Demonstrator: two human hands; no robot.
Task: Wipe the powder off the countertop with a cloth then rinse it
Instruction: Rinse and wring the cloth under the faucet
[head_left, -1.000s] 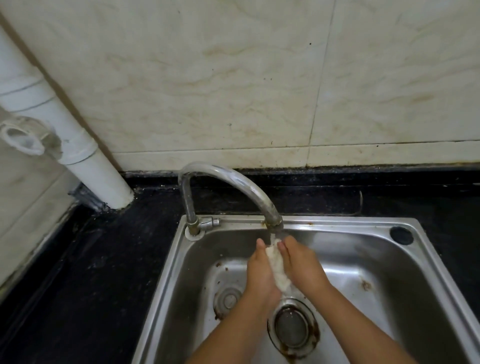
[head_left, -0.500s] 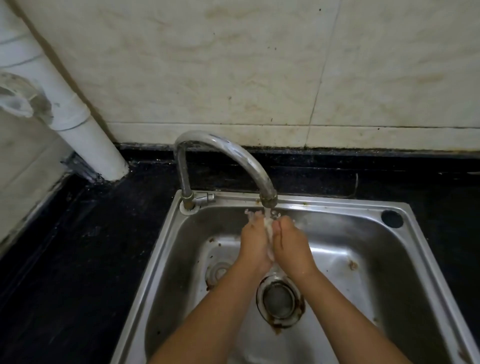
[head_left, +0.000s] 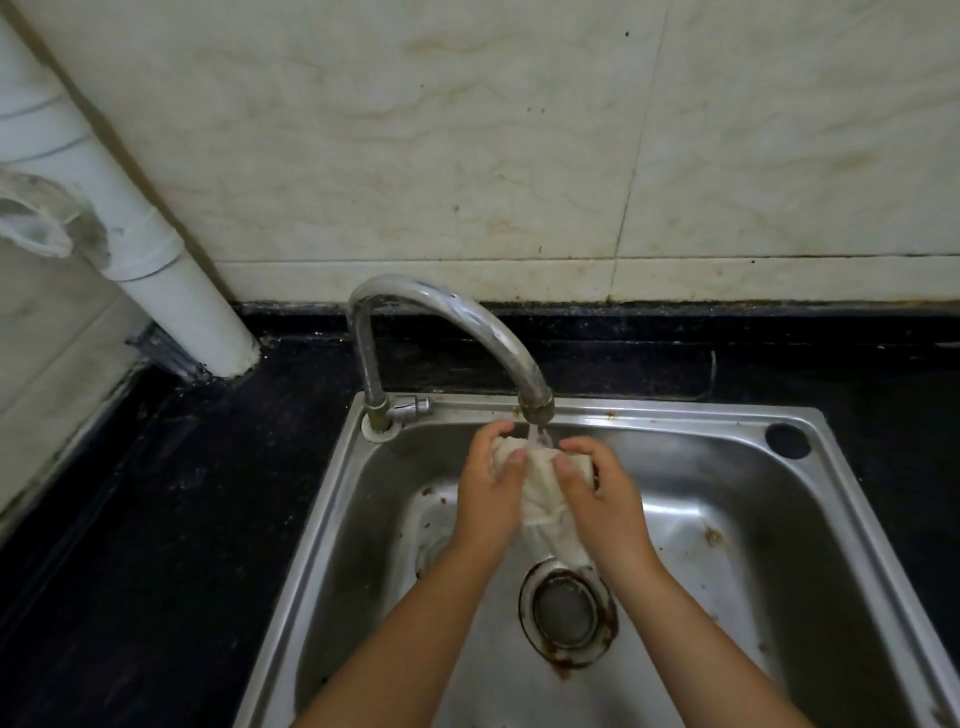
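Rinse step: L hand (head_left: 488, 486) & R hand (head_left: 602, 493) both grip cloth (head_left: 540, 478) under tap (head_left: 535, 405); next likely wring over sink (head_left: 727, 519).

Both hands cover much of the cloth (head_left: 540, 486); the sink (head_left: 779, 519) runs off the bottom edge.

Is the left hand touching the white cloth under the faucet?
Touching. The head view shows the left hand with fingers and thumb curled around the cloth, which the right hand also grips, below the faucet spout.
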